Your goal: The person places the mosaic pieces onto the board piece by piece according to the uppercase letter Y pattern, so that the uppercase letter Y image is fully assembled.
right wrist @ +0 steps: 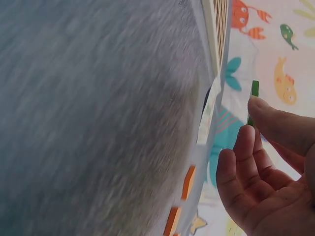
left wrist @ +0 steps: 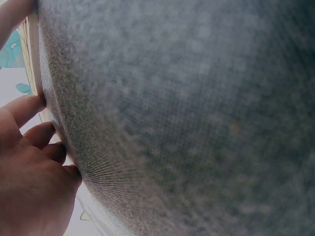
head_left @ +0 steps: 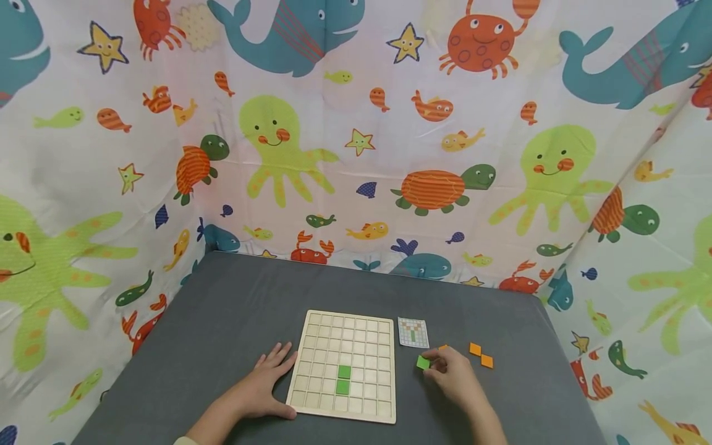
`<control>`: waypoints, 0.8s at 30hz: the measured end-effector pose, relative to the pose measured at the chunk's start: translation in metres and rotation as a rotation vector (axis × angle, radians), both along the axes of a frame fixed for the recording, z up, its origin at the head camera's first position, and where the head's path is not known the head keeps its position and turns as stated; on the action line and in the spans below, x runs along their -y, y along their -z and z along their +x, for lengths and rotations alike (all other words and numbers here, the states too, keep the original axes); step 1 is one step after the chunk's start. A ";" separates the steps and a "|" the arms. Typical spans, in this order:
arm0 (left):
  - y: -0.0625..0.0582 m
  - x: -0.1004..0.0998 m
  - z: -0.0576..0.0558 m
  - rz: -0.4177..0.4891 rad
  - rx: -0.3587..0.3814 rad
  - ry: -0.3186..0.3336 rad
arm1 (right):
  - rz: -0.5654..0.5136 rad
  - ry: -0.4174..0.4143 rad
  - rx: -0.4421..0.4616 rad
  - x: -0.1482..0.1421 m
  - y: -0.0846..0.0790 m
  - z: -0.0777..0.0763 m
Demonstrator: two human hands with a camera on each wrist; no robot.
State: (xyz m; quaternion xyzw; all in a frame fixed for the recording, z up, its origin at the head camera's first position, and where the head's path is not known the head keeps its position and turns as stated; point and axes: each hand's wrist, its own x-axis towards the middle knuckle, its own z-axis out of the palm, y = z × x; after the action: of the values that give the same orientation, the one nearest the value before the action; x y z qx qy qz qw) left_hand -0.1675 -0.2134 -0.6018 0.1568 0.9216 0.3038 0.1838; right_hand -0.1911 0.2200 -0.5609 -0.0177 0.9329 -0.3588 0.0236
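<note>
A wooden grid board [head_left: 319, 364] lies on the table, with two green square tiles [head_left: 343, 387] one above the other in its lower middle cells. My left hand [head_left: 261, 386] rests at the board's left side, fingers spread, thumb and fingertips touching the rim; the left wrist view shows the same fingers [left wrist: 30, 110] against the table. Right of the board, my right hand [head_left: 455, 376] pinches a green tile [head_left: 423, 363] between thumb and fingers. In the right wrist view this tile [right wrist: 254, 89] appears edge-on, raised off the table.
A small printed pattern card [head_left: 413, 333] lies right of the board. Two orange tiles [head_left: 475, 349] [head_left: 487, 361] sit beyond my right hand, and another orange tile [head_left: 443, 347] is partly hidden behind it. A sea-animal curtain [head_left: 345, 154] surrounds the grey table [head_left: 250, 290].
</note>
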 end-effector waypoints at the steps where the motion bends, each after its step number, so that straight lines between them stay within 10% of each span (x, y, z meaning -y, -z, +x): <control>1: 0.000 0.000 0.000 0.000 -0.001 0.000 | -0.004 -0.009 -0.003 0.003 0.000 -0.001; 24: -0.003 -0.001 0.000 -0.006 0.013 -0.006 | -0.079 -0.252 -0.037 0.065 -0.001 -0.023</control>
State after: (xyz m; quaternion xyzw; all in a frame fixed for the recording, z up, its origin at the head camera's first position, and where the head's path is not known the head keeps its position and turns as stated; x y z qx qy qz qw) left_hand -0.1676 -0.2120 -0.5985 0.1513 0.9217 0.3029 0.1893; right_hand -0.2139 0.1554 -0.5602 -0.1424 0.9087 -0.3893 0.0505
